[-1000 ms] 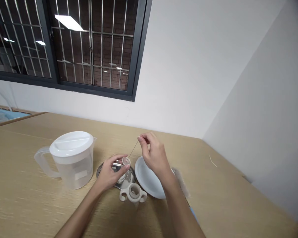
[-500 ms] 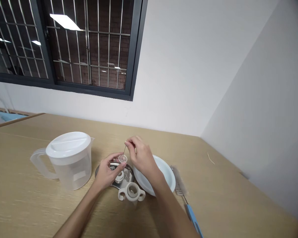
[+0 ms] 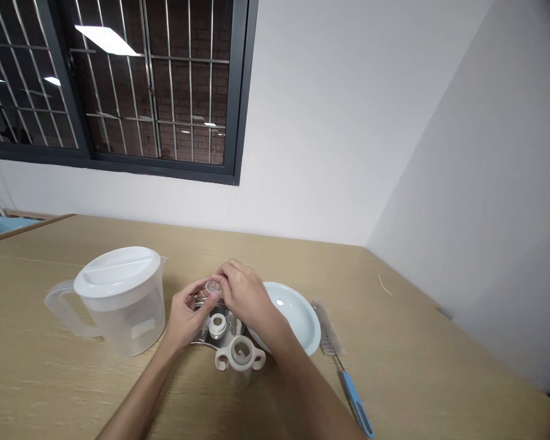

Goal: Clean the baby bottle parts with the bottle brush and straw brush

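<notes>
In the head view my left hand (image 3: pixel 186 318) is closed around a small translucent bottle nipple (image 3: pixel 213 286), its wide round opening facing up. My right hand (image 3: pixel 242 292) pinches a thin rod that dips into that opening; most of the rod is hidden by my fingers. Beneath both hands lies a shiny metal tray (image 3: pixel 202 338), partly covered by them. A white bottle collar ring (image 3: pixel 217 326) rests on it beside small clear pieces. Just in front of the tray stands a clear baby bottle with a white two-handled holder (image 3: pixel 241 354), open at the top.
A lidded translucent pitcher (image 3: pixel 128 321) stands on the left. Right of the tray is a pale blue-white plate (image 3: pixel 297 311), partly behind my right forearm. Next to it lies a bottle brush with a blue handle (image 3: pixel 356 403). A pale thin strip (image 3: pixel 385 285) lies farther right on the wooden table (image 3: pixel 421 366).
My right hand has come down and closer to the left hand, so the rod sits deeper in the nipple. The whole view has shifted slightly.
</notes>
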The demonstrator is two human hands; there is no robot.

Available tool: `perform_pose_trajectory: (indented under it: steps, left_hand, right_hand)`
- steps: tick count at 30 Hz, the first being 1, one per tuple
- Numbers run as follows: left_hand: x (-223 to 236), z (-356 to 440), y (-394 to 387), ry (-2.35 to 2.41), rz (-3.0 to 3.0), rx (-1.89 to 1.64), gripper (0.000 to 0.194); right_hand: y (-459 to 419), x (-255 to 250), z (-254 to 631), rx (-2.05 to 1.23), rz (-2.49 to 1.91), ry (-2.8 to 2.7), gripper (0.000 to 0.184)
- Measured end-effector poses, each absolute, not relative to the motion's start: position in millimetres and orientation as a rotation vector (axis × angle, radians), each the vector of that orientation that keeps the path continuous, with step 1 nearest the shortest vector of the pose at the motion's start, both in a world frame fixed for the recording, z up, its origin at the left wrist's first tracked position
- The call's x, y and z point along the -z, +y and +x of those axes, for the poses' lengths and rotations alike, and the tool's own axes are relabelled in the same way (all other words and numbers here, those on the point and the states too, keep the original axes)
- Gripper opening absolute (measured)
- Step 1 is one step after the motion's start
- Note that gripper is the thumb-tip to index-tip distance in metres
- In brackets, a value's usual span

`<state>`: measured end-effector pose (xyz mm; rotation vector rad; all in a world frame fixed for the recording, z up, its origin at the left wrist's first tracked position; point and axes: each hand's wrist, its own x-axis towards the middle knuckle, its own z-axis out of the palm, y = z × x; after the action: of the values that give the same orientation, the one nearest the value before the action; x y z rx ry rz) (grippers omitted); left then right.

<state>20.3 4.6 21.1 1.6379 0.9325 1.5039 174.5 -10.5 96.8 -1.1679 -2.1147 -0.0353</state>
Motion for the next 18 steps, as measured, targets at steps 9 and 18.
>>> perform_pose_trajectory:
  steps: [9, 18]
  left_hand:
    - [-24.9, 20.5, 0.3, 0.928, 1.696, -1.397, 0.037]
    - [-24.3, 21.4, -0.9, 0.897, 1.709, -1.379, 0.036]
  right_hand:
    - [-12.0, -109.8, 182.2, 0.058, -1.163, -1.908, 0.014]
    - [-14.1, -117.3, 191.1, 0.12, -1.111, -1.81, 0.015]
